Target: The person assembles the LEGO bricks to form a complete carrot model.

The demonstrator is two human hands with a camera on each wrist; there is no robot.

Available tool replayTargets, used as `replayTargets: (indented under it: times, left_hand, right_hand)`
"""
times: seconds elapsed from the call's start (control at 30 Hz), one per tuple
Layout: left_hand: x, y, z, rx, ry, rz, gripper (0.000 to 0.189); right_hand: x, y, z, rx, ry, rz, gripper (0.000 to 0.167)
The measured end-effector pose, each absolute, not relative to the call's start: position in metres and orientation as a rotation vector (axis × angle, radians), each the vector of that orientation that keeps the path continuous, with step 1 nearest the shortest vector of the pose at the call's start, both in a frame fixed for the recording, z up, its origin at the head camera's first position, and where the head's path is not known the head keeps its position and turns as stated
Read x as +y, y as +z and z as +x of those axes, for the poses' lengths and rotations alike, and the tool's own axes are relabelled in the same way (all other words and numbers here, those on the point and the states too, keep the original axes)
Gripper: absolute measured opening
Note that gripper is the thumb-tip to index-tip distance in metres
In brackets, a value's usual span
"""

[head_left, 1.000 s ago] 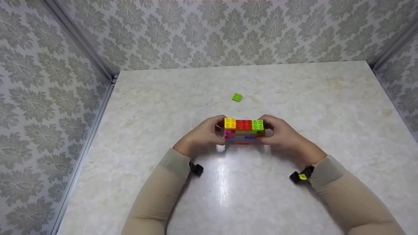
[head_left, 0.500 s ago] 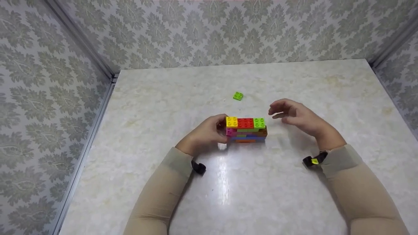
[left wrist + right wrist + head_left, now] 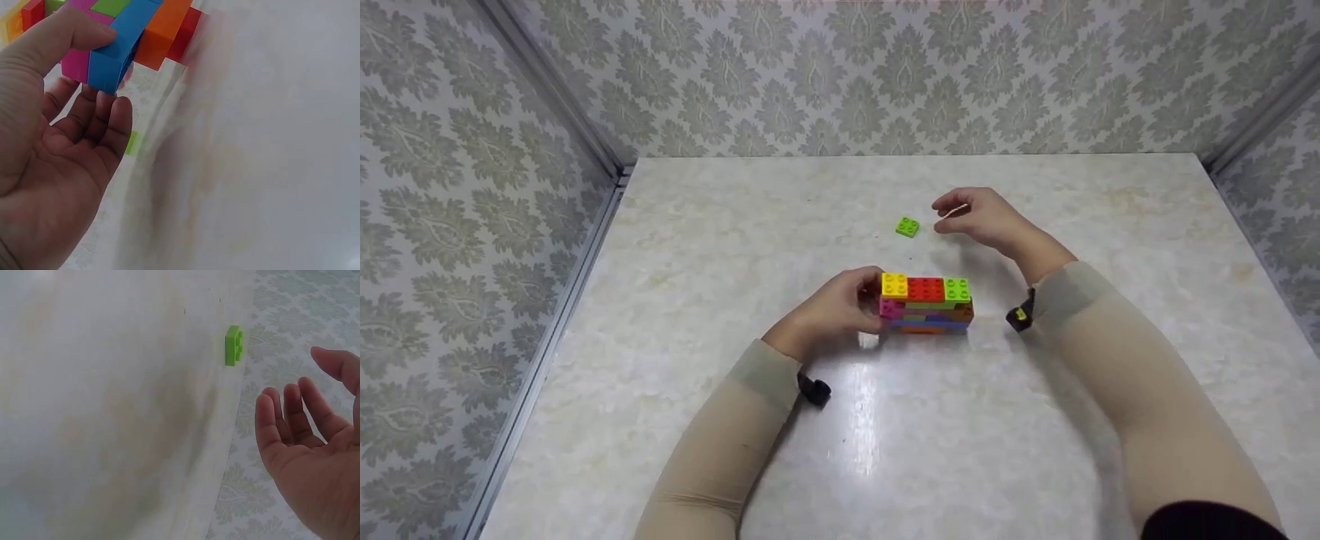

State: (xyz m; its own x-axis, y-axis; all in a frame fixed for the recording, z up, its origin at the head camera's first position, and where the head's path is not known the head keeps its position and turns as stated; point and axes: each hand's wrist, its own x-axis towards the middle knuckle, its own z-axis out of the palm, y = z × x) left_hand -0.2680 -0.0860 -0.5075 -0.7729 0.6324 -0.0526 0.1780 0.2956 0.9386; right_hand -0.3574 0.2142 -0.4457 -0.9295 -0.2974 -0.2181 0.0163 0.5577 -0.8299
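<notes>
In the head view a stack of toy building bricks (image 3: 926, 289) stands near the middle of the table, topped by yellow, red and green bricks side by side. My left hand (image 3: 829, 309) grips its left end. The left wrist view has my thumb on the side of a blue brick (image 3: 121, 48), with fingers at the opposite side; an orange brick (image 3: 162, 35) and a red one lie below that layer. Beyond the stack, a flat green brick (image 3: 907, 227) lies studs up on the table. My right hand (image 3: 984, 222) hovers just right of it, fingers apart and holding nothing.
The pale marbled table (image 3: 735, 210) ends at a patterned back wall (image 3: 810, 82), with another patterned wall (image 3: 427, 247) at the left. Small dark wrist cameras (image 3: 814, 390) hang under both sleeves.
My right hand has let go of the stack's right end, lifted away, and moved forward and back leftward to beside the flat green brick. My left hand keeps its grip on the stack.
</notes>
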Motion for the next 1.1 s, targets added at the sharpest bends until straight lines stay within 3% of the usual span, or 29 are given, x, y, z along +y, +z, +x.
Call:
replayTargets:
  times: [0.53, 0.9, 1.1]
  left_hand:
    - [-0.088, -0.508, -0.27, 2.143, 1.535, 0.746, 0.05]
    - [-0.089, -0.508, -0.267, 2.162, 1.549, 0.769, 0.047]
    - [-0.09, -0.509, -0.268, 2.156, 1.534, 0.779, 0.047]
  right_hand:
    - [0.166, -0.462, -0.397, 2.597, -0.876, -0.277, 0.06]
    - [0.159, -0.467, -0.395, 2.622, -0.86, -0.258, 0.041]
    - [0.178, -0.462, -0.383, 2.666, -0.951, -0.4, 0.041]
